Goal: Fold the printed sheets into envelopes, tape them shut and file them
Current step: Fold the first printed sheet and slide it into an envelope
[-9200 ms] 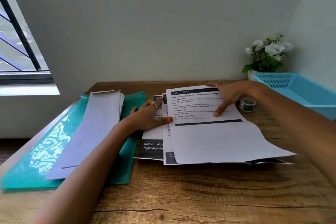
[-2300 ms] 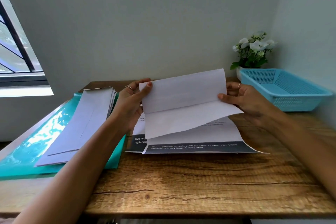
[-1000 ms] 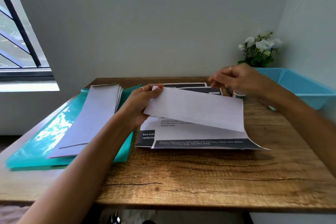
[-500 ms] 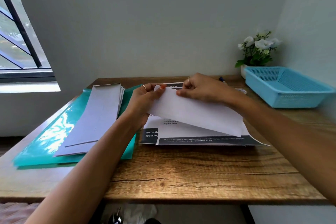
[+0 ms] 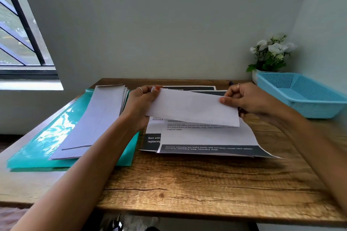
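Observation:
A folded white sheet (image 5: 193, 108) is held just above the desk, its blank side facing me. My left hand (image 5: 140, 105) pinches its left end and my right hand (image 5: 244, 99) pinches its right end. Under it lies a loose stack of printed sheets (image 5: 206, 140) with dark bands of text. To the left, a pile of long white envelopes (image 5: 90, 120) rests on a teal plastic folder (image 5: 41, 146).
A blue mesh basket (image 5: 304, 95) stands at the back right of the wooden desk (image 5: 197, 184), with a pot of white flowers (image 5: 270, 54) behind it. A window is at far left. The wall runs close behind the desk.
The sheet went from lying flat to folded in thirds. In the last half second my right hand slid from the sheet's upper middle to its right end.

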Demonstrator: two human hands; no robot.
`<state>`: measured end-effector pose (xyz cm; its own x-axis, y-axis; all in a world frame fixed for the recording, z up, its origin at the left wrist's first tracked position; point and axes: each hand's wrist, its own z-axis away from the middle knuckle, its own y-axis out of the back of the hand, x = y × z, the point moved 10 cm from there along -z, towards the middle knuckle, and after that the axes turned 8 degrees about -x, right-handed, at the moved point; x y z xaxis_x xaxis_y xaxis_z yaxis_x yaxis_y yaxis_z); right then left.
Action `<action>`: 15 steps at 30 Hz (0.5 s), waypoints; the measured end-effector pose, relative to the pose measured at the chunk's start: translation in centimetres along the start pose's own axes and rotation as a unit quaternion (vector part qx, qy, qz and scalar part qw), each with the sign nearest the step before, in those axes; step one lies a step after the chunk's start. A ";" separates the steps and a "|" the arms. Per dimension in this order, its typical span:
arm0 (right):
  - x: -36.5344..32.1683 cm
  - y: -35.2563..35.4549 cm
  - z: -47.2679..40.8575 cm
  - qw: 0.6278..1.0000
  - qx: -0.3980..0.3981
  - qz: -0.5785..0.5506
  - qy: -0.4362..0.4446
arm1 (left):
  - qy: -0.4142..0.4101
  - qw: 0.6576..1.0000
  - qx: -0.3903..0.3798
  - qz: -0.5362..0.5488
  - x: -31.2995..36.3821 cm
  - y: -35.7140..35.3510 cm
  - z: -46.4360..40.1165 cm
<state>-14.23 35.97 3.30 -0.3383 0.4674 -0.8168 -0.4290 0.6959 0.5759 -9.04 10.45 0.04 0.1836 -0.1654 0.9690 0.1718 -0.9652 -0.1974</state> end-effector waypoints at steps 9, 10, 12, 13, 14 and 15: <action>1.2 2.2 0.8 0.983 0.136 -0.121 -0.002 | -0.093 0.975 0.100 -0.178 2.1 1.1 0.7; 1.3 2.1 0.9 0.982 0.137 -0.133 -0.004 | -0.127 0.956 0.109 -0.239 3.0 0.6 1.1; 1.5 1.8 1.0 0.977 0.128 -0.169 -0.007 | -0.167 0.936 0.117 -0.288 4.1 -0.4 1.7; 1.6 1.6 0.9 0.974 0.118 -0.192 -0.008 | -0.175 0.932 0.125 -0.292 4.4 -0.4 1.9; 1.7 1.3 0.8 0.970 0.104 -0.221 -0.011 | -0.178 0.930 0.132 -0.293 4.5 -0.4 2.0; 1.9 0.9 0.8 0.963 0.082 -0.255 -0.014 | -0.180 0.929 0.140 -0.290 4.6 -0.3 2.0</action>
<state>-14.61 37.87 2.26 -0.0958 0.0547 -0.9939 -0.3947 0.9146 0.0884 -6.27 10.37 4.20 0.2849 0.4935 0.8217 0.5796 -0.7715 0.2624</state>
